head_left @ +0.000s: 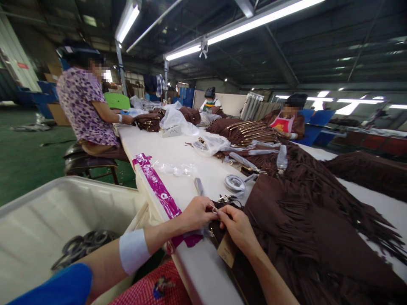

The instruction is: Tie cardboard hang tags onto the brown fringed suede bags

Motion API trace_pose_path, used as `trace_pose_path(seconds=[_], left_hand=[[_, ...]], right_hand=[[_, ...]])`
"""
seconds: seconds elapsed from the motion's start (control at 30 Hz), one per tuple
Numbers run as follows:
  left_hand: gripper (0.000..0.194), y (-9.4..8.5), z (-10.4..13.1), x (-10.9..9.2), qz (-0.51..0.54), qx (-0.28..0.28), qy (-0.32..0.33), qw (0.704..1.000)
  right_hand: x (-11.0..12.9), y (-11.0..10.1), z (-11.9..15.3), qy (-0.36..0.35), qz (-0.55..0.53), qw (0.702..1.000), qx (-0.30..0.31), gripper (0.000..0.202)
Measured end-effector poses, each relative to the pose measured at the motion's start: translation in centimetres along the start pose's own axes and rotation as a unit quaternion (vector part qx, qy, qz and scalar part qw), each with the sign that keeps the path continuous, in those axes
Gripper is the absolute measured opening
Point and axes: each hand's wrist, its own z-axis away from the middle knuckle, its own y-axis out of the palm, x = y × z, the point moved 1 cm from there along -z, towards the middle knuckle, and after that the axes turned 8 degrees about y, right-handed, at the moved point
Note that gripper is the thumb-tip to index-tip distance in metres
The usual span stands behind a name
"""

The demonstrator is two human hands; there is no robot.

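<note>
At the table's near edge, my left hand (197, 214) is closed, with thumb and forefinger pinching a thin pale cord (214, 209). My right hand (238, 228) pinches the same cord from the other side, and the fingertips of both hands nearly meet. Just below my right hand, a tan cardboard tag (227, 250) lies against a dark brown bag (244, 275); whether the cord runs to the tag is hidden. Metal clasps (227, 199) show just beyond my fingers. Brown fringed bags (286, 203) are heaped to the right of my right hand.
A white table (149, 146) stretches away, with purple printed tape (157, 186) along its left edge. A coiled wrapped strap (234, 183) and clear plastic (176, 168) lie on it. A cream bin (73, 188) holding dark coils stands left. Co-workers (85, 101) sit around the table.
</note>
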Motion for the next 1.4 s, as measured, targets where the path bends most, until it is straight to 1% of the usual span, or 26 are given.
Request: trace_pose_path(seconds=[0.07, 0.13, 0.27, 0.33, 0.47, 0.53, 0.6, 0.67, 0.73, 0.8, 0.87, 0.93, 1.0, 1.03, 1.17, 1.23, 1.3, 1.33, 1.4], left_hand=[[0.006, 0.1, -0.1, 0.2, 0.003, 0.018, -0.013, 1.0], [0.007, 0.2, -0.1, 0.5, 0.029, 0.024, -0.024, 0.999], [0.008, 0.5, 0.0, 1.2, 0.123, 0.022, -0.041, 0.991], [0.008, 0.5, 0.2, 1.3, 0.169, 0.024, -0.061, 0.983], [0.013, 0.4, 0.3, 1.0, 0.269, 0.02, -0.123, 0.955], [0.015, 0.2, 0.3, 0.9, 0.314, 0.012, -0.138, 0.939], [0.016, -0.1, 0.1, 0.9, 0.365, 0.013, -0.143, 0.92], [0.016, -0.4, -0.2, 1.1, 0.429, 0.035, -0.149, 0.89], [0.016, -0.7, -0.4, 1.4, 0.494, 0.069, -0.163, 0.851], [0.015, -0.9, -0.4, 1.7, 0.551, 0.087, -0.183, 0.809], [0.01, -0.9, -0.4, 2.0, 0.594, 0.082, -0.208, 0.773], [0.009, -0.9, -0.3, 2.2, 0.617, 0.065, -0.23, 0.75], [0.013, -0.8, -0.2, 2.2, 0.631, 0.047, -0.245, 0.735], [0.014, -0.7, -0.1, 2.1, 0.639, 0.038, -0.246, 0.728], [0.013, -0.7, 0.2, 1.6, 0.661, 0.01, -0.244, 0.709], [0.012, -0.8, 0.3, 1.5, 0.66, -0.002, -0.249, 0.709], [0.003, -0.9, 0.3, 1.4, 0.652, -0.012, -0.242, 0.718], [0.009, -0.9, 0.3, 1.4, 0.644, -0.01, -0.234, 0.728], [0.032, -0.9, 0.3, 1.5, 0.624, 0.011, -0.215, 0.751]], right_hand=[[0.1, 0.1, 0.1, -0.007, 0.022, 1.0, -0.012, 0.028], [0.3, 0.3, 0.2, -0.017, 0.04, 0.999, -0.025, 0.026], [0.2, 0.4, 0.2, -0.022, 0.051, 0.998, -0.033, 0.025], [0.0, 0.4, 0.1, -0.016, 0.045, 0.998, -0.03, 0.025], [-0.3, 0.1, -0.3, 0.004, 0.003, 1.0, -0.011, 0.027], [-0.4, -0.1, -0.3, 0.039, -0.068, 0.997, 0.015, 0.023], [-0.2, -0.5, -0.1, 0.084, -0.187, 0.977, 0.059, 0.022], [0.1, -1.0, 0.3, 0.12, -0.313, 0.937, 0.101, 0.032], [0.4, -1.5, 0.6, 0.141, -0.402, 0.894, 0.135, 0.036], [0.6, -1.9, 0.9, 0.157, -0.464, 0.858, 0.154, 0.031], [0.7, -2.3, 0.9, 0.163, -0.514, 0.829, 0.15, 0.025], [0.7, -2.6, 0.9, 0.155, -0.552, 0.806, 0.147, 0.026], [0.7, -2.8, 0.8, 0.136, -0.572, 0.794, 0.154, 0.032], [0.7, -2.9, 0.8, 0.129, -0.572, 0.795, 0.156, 0.036], [0.7, -2.9, 0.8, 0.135, -0.544, 0.818, 0.129, 0.045], [0.7, -2.8, 0.8, 0.139, -0.538, 0.824, 0.113, 0.048], [0.6, -2.6, 0.9, 0.151, -0.511, 0.84, 0.104, 0.054], [0.6, -2.5, 1.0, 0.16, -0.481, 0.856, 0.102, 0.058], [0.4, -2.1, 1.0, 0.167, -0.394, 0.9, 0.085, 0.062]])
